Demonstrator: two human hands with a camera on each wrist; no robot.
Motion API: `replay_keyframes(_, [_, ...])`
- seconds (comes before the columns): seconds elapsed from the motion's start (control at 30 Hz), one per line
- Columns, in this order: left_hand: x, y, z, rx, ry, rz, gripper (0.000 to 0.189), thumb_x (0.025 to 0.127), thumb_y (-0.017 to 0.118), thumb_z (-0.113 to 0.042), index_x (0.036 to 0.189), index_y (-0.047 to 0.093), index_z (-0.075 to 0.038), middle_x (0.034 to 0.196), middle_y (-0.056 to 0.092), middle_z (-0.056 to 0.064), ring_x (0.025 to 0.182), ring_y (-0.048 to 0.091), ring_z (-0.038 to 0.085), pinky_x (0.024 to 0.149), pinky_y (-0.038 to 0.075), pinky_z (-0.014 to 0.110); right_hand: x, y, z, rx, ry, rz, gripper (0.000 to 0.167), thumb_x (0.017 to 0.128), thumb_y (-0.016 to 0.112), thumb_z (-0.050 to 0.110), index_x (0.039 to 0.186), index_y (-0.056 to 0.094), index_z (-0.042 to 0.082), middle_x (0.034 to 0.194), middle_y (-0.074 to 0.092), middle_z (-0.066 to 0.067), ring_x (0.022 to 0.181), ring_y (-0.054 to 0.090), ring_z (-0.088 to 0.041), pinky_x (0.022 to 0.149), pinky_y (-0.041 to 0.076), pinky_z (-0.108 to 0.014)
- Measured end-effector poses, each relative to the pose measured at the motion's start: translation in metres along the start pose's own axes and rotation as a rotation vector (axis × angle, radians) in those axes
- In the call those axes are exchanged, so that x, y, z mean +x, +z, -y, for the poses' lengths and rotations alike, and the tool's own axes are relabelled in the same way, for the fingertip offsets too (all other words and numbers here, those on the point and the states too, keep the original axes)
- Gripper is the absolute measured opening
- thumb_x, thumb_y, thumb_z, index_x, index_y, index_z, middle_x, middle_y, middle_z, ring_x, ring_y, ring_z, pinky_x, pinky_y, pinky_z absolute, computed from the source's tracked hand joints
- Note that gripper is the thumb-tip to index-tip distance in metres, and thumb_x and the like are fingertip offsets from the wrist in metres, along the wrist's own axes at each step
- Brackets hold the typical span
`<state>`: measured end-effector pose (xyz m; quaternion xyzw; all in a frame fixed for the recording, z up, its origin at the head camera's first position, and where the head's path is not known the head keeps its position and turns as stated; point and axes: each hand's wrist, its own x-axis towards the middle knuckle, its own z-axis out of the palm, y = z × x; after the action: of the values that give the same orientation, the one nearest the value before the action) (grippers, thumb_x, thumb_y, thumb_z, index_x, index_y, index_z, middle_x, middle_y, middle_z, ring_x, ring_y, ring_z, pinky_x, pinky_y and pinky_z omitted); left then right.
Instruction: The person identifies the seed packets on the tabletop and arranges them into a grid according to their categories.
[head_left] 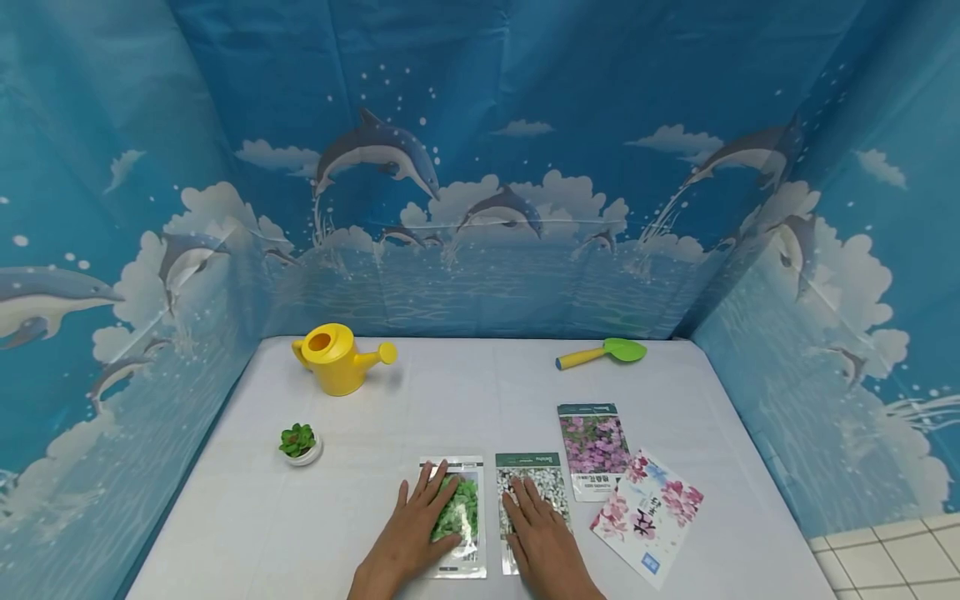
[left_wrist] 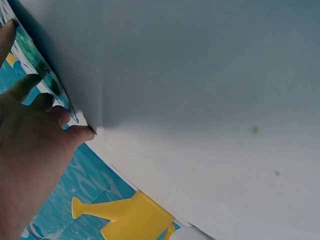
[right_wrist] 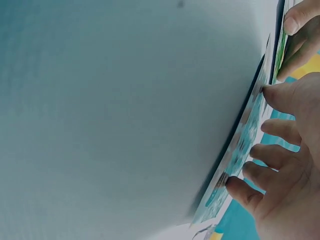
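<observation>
My left hand point(head_left: 417, 532) rests with spread fingers on a seed packet with a green leafy picture point(head_left: 467, 510). Beside it, my right hand point(head_left: 546, 542) touches a white-flower seed packet point(head_left: 552, 479), its fingers extended over the picture. Both packets lie side by side on the white table, partly covered by the hands. In the left wrist view, the fingertips of the left hand point(left_wrist: 37, 130) meet the green packet point(left_wrist: 32, 52). The right wrist view has the right hand point(right_wrist: 287, 155) with fingertips at its packet point(right_wrist: 247, 132).
Right of the hands lie a purple-flower seed packet point(head_left: 596, 446) and a white packet with pink blossoms point(head_left: 649, 518), overlapping at a corner. A yellow watering can point(head_left: 339, 367), a small potted succulent point(head_left: 298, 442) and a green-bladed trowel point(head_left: 622, 350) stand farther out. Dolphin-print curtains point(head_left: 480, 275) enclose the table.
</observation>
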<state>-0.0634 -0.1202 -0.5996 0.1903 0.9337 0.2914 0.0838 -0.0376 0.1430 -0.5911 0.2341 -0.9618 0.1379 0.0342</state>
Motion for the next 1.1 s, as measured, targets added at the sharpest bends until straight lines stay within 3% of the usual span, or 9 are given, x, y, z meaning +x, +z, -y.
replay_keyframes(0.13, [-0.001,-0.009,-0.009,0.005,-0.004,0.019,0.085,0.095,0.081,-0.040,0.167,0.043,-0.013,0.178,0.026,0.013,0.163,0.019,0.047,0.123,0.019,0.079,0.001,-0.001,0.000,0.009,0.009,0.010,0.057,0.101,0.074,0.025,0.152,0.060,0.002,0.166,0.046,-0.021,0.153,0.045,-0.039,0.111,0.053,-0.055])
replay_keyframes(0.37, [-0.001,-0.001,-0.001,-0.007,0.023,0.000,0.087,0.096,0.079,-0.044,0.169,0.040,-0.018,0.180,0.022,0.009,0.165,0.014,0.042,0.122,0.018,0.081,0.002,-0.006,0.001,0.027,0.019,0.024,0.058,0.101,0.075,0.026,0.152,0.060,0.002,0.167,0.045,-0.022,0.154,0.043,-0.039,0.109,0.053,-0.057])
replay_keyframes(0.7, [0.004,-0.007,-0.008,-0.030,0.113,-0.041,0.082,0.099,0.075,-0.044,0.166,0.042,-0.009,0.178,0.023,0.018,0.165,0.014,0.044,0.120,0.021,0.081,0.000,-0.011,0.000,0.096,0.073,-0.068,0.064,0.100,0.077,0.028,0.154,0.057,0.000,0.167,0.044,-0.022,0.156,0.041,-0.040,0.121,0.042,-0.059])
replay_keyframes(0.9, [0.019,-0.022,-0.030,0.022,0.104,0.020,0.083,0.099,0.078,-0.041,0.167,0.041,-0.010,0.178,0.022,0.018,0.164,0.015,0.045,0.123,0.021,0.077,-0.006,-0.015,-0.013,0.130,0.193,-0.077,0.067,0.101,0.077,0.030,0.156,0.054,0.001,0.170,0.040,-0.021,0.158,0.036,-0.042,0.123,0.037,-0.062])
replay_keyframes(1.1, [0.040,-0.029,-0.054,0.101,0.125,0.071,0.084,0.099,0.080,-0.039,0.168,0.040,-0.014,0.179,0.021,0.012,0.166,0.016,0.037,0.128,0.026,0.066,-0.015,-0.022,-0.039,0.120,0.268,-0.117,0.070,0.101,0.077,0.028,0.159,0.049,-0.002,0.171,0.035,-0.027,0.158,0.032,-0.048,0.123,0.032,-0.071])
